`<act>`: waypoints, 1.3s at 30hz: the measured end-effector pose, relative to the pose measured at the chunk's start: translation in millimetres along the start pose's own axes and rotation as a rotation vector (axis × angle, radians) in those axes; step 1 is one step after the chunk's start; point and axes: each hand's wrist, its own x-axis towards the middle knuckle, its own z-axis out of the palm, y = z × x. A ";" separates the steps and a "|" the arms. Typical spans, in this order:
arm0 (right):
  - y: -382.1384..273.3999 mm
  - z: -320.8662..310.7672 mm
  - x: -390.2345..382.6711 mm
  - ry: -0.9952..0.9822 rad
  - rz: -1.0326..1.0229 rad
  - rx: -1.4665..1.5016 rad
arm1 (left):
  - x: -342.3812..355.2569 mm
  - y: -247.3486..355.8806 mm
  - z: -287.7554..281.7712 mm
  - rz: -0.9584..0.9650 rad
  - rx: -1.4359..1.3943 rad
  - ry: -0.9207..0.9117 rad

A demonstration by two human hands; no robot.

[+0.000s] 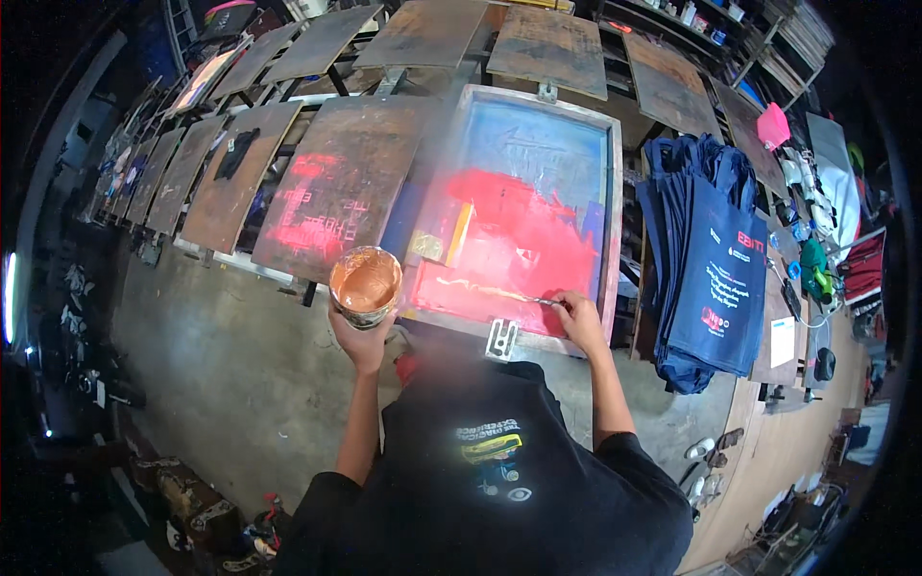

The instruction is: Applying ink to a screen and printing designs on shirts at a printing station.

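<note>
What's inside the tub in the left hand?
The tub in the left hand holds glossy copper-orange ink, smeared up its inner wall. Its bottom is covered by the ink, so depth cannot be seen.

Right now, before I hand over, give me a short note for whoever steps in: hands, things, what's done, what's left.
Left hand: holds up a tub of copper-coloured ink, open, clear of the frame.
Right hand: grips a thin spatula, its blade lying on the mesh near the front edge.
Screen frame: flat on the printing station, mesh covered in red ink with a pale streak under the spatula.
Navy tote bags: piled to the right, printed.
Done: some ink appears laid along the front of the screen.
Left: it looks like spreading is unfinished; no squeegee in hand.
</note>
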 end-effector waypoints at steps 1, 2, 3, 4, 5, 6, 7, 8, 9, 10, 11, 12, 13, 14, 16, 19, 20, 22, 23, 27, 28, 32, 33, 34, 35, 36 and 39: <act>1.2 1.1 0.5 -0.007 -0.003 0.003 | -1.4 -1.9 -1.8 -0.004 0.006 0.004; 3.0 2.0 0.0 0.035 0.025 0.036 | -3.1 0.0 -4.3 0.009 0.006 0.020; 4.5 2.6 0.2 0.078 0.052 0.069 | -4.4 1.8 -7.2 0.022 0.005 0.037; 5.6 2.9 1.3 0.067 0.048 0.071 | -4.8 3.3 -10.6 0.016 0.013 0.043; 0.8 2.8 4.5 0.109 0.072 0.179 | -4.3 5.7 -14.6 0.006 -0.027 0.026; -4.9 3.5 8.0 0.150 0.097 0.286 | -3.1 8.0 -18.8 -0.003 -0.067 0.009; -11.3 0.6 8.9 0.125 0.157 0.361 | -2.9 10.8 -21.6 -0.007 -0.059 0.018; -25.3 -1.1 13.5 0.104 0.265 0.504 | 0.1 16.7 -24.3 0.015 -0.065 0.027; -37.9 -2.0 17.6 0.080 0.237 0.585 | 1.9 17.6 -28.0 0.037 -0.073 0.029; -51.0 -2.6 23.8 0.058 0.209 0.665 | 4.4 13.6 -32.1 0.037 -0.068 0.033; -68.2 -1.2 29.3 0.057 0.219 0.709 | 7.0 9.1 -36.3 0.044 -0.038 0.002; -89.0 1.3 34.4 0.054 0.213 0.708 | 9.9 6.7 -38.9 0.050 -0.010 -0.025; -113.3 6.4 38.3 0.036 0.178 0.756 | 12.9 3.9 -42.3 0.049 0.062 -0.022; -135.9 10.7 41.3 0.023 0.140 0.798 | 17.7 -0.1 -44.3 0.052 0.051 -0.015; -174.1 24.9 45.2 -0.021 0.035 0.758 | 29.2 -13.6 -49.3 0.139 0.121 0.014; -233.6 59.1 48.5 -0.068 -0.087 0.585 | 45.6 -32.0 -67.2 0.229 0.052 0.101; -261.8 71.4 52.3 -0.079 -0.163 0.499 | 52.6 -41.7 -75.8 0.270 0.030 0.148; -319.5 104.8 58.5 -0.101 -0.302 0.324 | 63.9 -64.3 -102.4 0.278 0.045 0.198; -346.5 123.3 60.1 -0.152 -0.337 0.290 | 70.5 -74.1 -117.8 0.256 0.012 0.207; -434.2 219.6 65.2 -0.126 -0.728 0.071 | 103.2 -108.1 -199.3 0.206 0.095 0.295; -456.2 242.4 63.7 -0.160 -0.766 0.080 | 108.0 -119.2 -220.6 0.202 0.133 0.323; -535.1 315.2 55.9 -0.224 -0.888 0.131 | 124.1 -163.8 -300.7 0.167 0.320 0.480; -550.2 329.3 56.3 -0.199 -0.917 0.137 | 131.0 -151.7 -321.5 0.147 0.244 0.498; -563.7 341.7 57.3 -0.171 -0.942 0.143 | 136.4 -158.0 -338.6 0.137 0.262 0.520; -575.1 354.9 54.4 -0.205 -0.927 0.185 | 136.9 -165.0 -358.1 0.136 0.311 0.517; -588.4 364.5 53.8 -0.232 -0.936 0.197 | 138.1 -170.6 -375.4 0.135 0.358 0.508; -620.4 388.0 54.7 -0.313 -0.943 0.174 | 141.6 -200.9 -407.2 0.089 0.381 0.562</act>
